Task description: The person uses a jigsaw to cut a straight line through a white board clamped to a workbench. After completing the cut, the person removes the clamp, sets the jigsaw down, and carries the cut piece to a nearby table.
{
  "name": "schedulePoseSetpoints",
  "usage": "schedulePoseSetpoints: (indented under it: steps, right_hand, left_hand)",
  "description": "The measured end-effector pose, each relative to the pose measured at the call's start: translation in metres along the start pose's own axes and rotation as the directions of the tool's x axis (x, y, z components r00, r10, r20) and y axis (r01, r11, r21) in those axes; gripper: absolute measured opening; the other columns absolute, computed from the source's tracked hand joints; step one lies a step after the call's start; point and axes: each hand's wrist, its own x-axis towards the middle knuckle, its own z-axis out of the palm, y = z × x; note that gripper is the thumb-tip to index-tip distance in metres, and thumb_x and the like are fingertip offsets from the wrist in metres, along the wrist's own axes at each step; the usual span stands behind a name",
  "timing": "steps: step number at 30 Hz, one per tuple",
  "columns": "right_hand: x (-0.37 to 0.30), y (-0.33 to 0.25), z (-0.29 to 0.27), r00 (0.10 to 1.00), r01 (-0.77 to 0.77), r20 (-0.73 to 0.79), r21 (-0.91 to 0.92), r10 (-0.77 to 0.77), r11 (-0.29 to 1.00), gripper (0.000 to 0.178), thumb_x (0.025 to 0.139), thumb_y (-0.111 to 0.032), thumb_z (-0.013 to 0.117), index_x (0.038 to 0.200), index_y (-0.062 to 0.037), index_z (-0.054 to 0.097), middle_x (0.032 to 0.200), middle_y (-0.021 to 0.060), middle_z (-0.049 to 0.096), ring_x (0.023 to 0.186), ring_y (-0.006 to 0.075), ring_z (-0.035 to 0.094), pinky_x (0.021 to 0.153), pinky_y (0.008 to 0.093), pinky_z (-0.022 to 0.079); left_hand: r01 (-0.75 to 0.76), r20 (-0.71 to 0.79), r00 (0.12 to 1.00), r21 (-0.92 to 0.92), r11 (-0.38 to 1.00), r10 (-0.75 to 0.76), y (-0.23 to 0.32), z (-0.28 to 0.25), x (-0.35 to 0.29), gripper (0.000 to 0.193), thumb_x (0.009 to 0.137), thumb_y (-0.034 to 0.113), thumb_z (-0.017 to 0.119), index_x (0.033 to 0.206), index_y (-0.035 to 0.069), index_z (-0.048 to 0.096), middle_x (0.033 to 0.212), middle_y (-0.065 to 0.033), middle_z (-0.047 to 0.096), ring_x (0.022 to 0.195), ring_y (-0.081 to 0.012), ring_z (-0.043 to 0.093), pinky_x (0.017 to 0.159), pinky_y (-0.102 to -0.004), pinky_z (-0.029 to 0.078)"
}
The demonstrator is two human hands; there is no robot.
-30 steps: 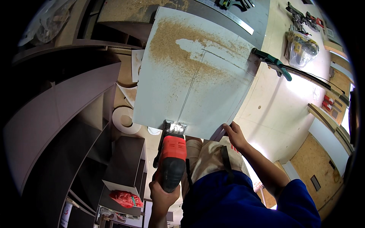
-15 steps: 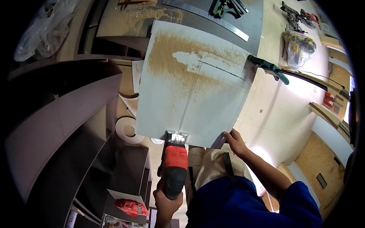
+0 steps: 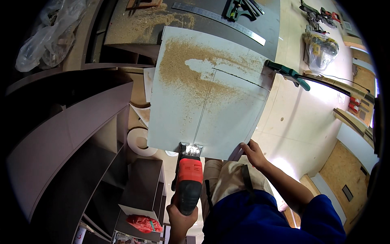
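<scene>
A red and black jigsaw point(image 3: 191, 171) is gripped from behind by my left hand point(image 3: 182, 215). Its lit metal shoe rests on the near edge of a white board point(image 3: 178, 122), at the bottom of a straight lengthwise line. Sawdust point(image 3: 174, 65) covers the board's far part, where a dark cut point(image 3: 239, 78) runs toward the right edge. My right hand point(image 3: 254, 153) grasps the near right corner, thumb on top and fingers mostly hidden beneath. A green clamp point(image 3: 288, 74) grips the board's right edge farther off. The jigsaw's blade is not visible.
Behind the board, a grey work surface point(image 3: 195, 34) bears a steel ruler point(image 3: 219, 22) and a green-black combination square point(image 3: 239, 10). Dark cabinets point(image 3: 81, 134) stand at left. A white roll point(image 3: 141, 142) and a red plastic bag point(image 3: 143, 223) sit near them. Tools lie on the floor at right.
The whole scene has shifted slightly down and right in view. The jigsaw still sits at the board's near edge, and both hands keep their holds.
</scene>
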Motion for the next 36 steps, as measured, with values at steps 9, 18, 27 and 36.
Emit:
schedulePoseSetpoints:
  steps: [9,18,27,36]
  right_hand:
    - [0.0,-0.001,0.001,1.0,0.009,-0.002,0.004,-0.009,1.0,0.031,0.103,-0.02,0.049,0.121,0.0059,0.052,0.097,0.0073,0.061,0.086,0.014,0.058,0.079,0.0313,0.05]
    - [0.0,-0.002,0.001,1.0,-0.004,0.003,0.009,0.004,1.0,0.031,0.103,-0.02,0.05,0.12,0.0057,0.052,0.1,0.0087,0.062,0.089,0.0154,0.06,0.081,0.0322,0.051]
    - [-0.001,-0.005,0.002,1.0,-0.007,-0.004,0.011,0.007,1.0,0.03,0.103,-0.019,0.05,0.121,0.0054,0.052,0.1,0.0086,0.062,0.089,0.0152,0.06,0.081,0.0322,0.052]
    - [-0.002,-0.006,0.001,1.0,-0.017,-0.004,-0.015,0.017,1.0,0.03,0.103,-0.019,0.05,0.12,0.0054,0.053,0.101,0.0089,0.062,0.089,0.0159,0.06,0.081,0.0325,0.052]
  left_hand:
    - [-0.019,0.011,1.0,0.033,0.999,0.019,0.004,-0.002,0.001,0.045,0.067,0.009,0.073,0.109,-0.004,0.063,0.086,-0.0194,0.07,0.076,-0.0327,0.072,0.07,-0.0383,0.056]
    - [-0.056,-0.016,0.998,0.005,0.998,0.056,0.002,0.001,0.002,0.039,0.068,0.008,0.073,0.104,-0.003,0.063,0.082,-0.0176,0.069,0.073,-0.0302,0.07,0.068,-0.038,0.054]
    - [-0.038,-0.019,0.999,0.002,0.999,0.038,0.004,0.0,0.002,0.042,0.067,0.007,0.073,0.106,-0.004,0.063,0.083,-0.0176,0.069,0.074,-0.0298,0.071,0.069,-0.0376,0.055]
    - [-0.048,-0.01,0.999,0.021,0.999,0.048,0.005,0.0,0.004,0.048,0.067,0.008,0.073,0.112,-0.004,0.062,0.088,-0.0195,0.071,0.079,-0.0338,0.073,0.072,-0.0386,0.056]
